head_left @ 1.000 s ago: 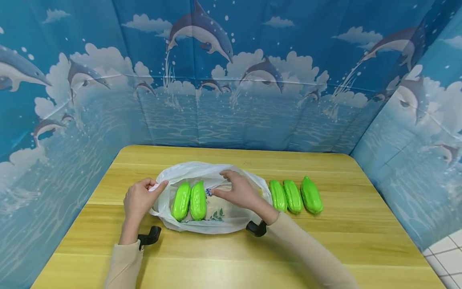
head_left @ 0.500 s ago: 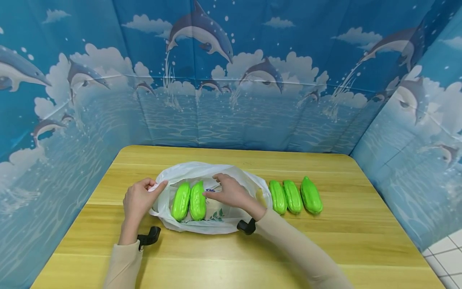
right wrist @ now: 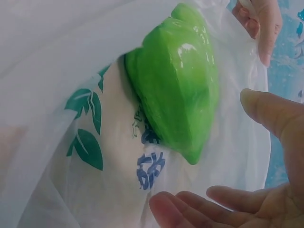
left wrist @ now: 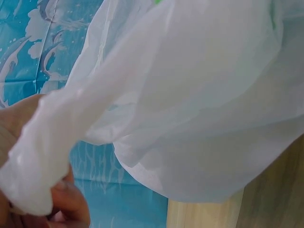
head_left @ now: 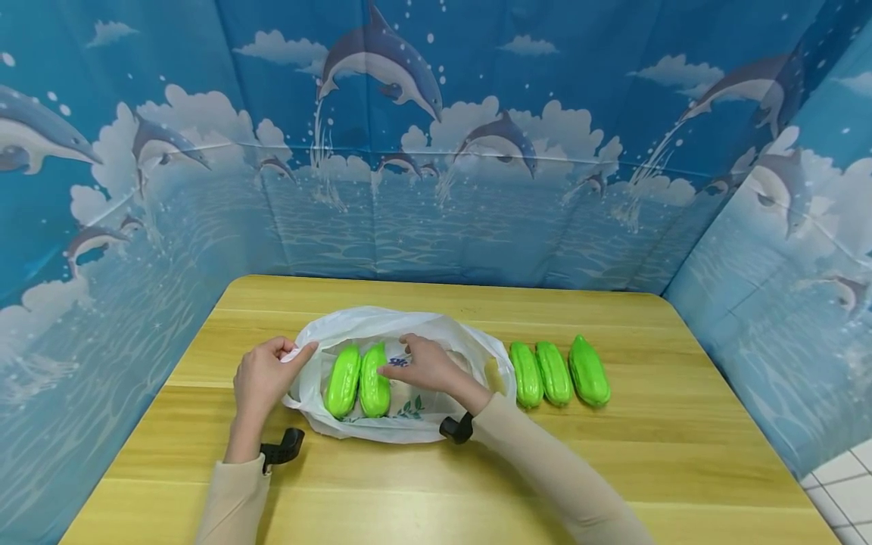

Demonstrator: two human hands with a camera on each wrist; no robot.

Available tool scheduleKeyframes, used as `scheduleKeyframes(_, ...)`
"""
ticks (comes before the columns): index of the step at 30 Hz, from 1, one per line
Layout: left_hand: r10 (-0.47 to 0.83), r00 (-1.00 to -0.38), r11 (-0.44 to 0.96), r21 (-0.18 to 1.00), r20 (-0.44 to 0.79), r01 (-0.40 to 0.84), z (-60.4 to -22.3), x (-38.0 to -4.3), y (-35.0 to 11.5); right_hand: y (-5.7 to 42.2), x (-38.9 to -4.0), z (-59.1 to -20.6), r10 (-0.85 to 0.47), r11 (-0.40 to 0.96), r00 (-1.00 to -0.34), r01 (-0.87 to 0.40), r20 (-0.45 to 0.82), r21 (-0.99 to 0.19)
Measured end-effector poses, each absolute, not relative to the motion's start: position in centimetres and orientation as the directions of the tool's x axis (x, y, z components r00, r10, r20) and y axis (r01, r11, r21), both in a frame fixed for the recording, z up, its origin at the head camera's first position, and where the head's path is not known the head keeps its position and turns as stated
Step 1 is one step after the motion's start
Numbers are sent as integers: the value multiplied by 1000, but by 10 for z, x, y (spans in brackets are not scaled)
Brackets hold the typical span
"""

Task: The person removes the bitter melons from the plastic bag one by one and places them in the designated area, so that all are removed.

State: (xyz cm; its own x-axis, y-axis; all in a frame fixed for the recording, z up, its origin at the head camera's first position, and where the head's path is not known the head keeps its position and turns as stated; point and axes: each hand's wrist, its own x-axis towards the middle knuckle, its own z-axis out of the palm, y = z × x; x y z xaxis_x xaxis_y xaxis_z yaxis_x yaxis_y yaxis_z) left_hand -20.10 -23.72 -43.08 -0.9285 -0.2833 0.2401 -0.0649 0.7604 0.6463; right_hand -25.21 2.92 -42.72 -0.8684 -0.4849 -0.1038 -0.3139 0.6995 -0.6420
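A white plastic bag (head_left: 436, 327) lies on the table with its mouth spread. Inside it, side by side, are two glossy green ridged fruits, the left fruit (head_left: 343, 381) and the right fruit (head_left: 374, 378). My left hand (head_left: 264, 378) pinches the bag's left edge; in the left wrist view the gathered plastic (left wrist: 52, 137) passes between thumb and fingers. My right hand (head_left: 429, 369) is over the bag's mouth, its thumb overlapping the right fruit in the head view. In the right wrist view its thumb and fingers are spread apart with nothing between them, near the fruit's pointed tip (right wrist: 192, 159).
To the right of the bag stand three more green fruits in a row: a near one (head_left: 526, 375), a middle one (head_left: 554, 373) and a far one (head_left: 589, 371). A yellow patch (head_left: 495, 376) shows at the bag's right side. Behind the wooden table (head_left: 409, 499) hangs a dolphin-print curtain (head_left: 436, 227).
My right hand has moved left over the bag's mouth, toward the right fruit inside, and its fingers have drawn in slightly. The left hand stays on the bag's edge.
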Motion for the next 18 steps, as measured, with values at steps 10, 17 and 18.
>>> scheduleKeyframes(10, -284, -926, 756, 652, 247, -58, -430, -201, -234, 22, -252, -435, -496, 686, -859, -297, -128, -664)
scheduleKeyframes(17, -286, -924, 760, 647, 253, -58, -431, -201, -234, 15, -251, -442, -483, 695, -865, -282, -139, -661)
scheduleKeyframes(18, -286, -924, 761, 647, 253, -58, -431, -201, -234, 14, -251, -442, -481, 694, -864, -273, -146, -666)
